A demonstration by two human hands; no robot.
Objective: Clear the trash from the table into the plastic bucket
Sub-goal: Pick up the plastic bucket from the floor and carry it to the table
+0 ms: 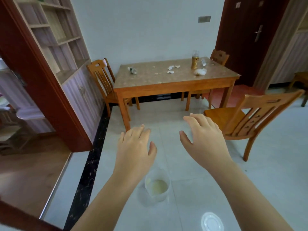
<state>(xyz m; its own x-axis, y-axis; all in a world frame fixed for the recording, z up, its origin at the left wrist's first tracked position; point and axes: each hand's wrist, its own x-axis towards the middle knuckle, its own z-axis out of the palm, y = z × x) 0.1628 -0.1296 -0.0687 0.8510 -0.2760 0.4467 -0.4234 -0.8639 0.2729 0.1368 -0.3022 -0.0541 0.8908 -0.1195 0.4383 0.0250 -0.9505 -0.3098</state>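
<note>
A wooden table [175,85] stands ahead against the wall. On it lie a crushed bottle [132,70], crumpled white paper scraps [172,69], a white wad [200,72] and a gold-labelled bottle [194,61]. A translucent plastic bucket [157,185] sits on the floor below my arms, with something pale at its bottom. My left hand [135,147] and my right hand [202,135] hover above the floor, both empty with fingers spread, well short of the table.
A wooden chair [250,120] stands to the right of my right hand. Two more chairs [101,77] flank the table. A round white lid [211,221] lies on the floor at bottom right. A cabinet with shelves [66,47] lines the left wall.
</note>
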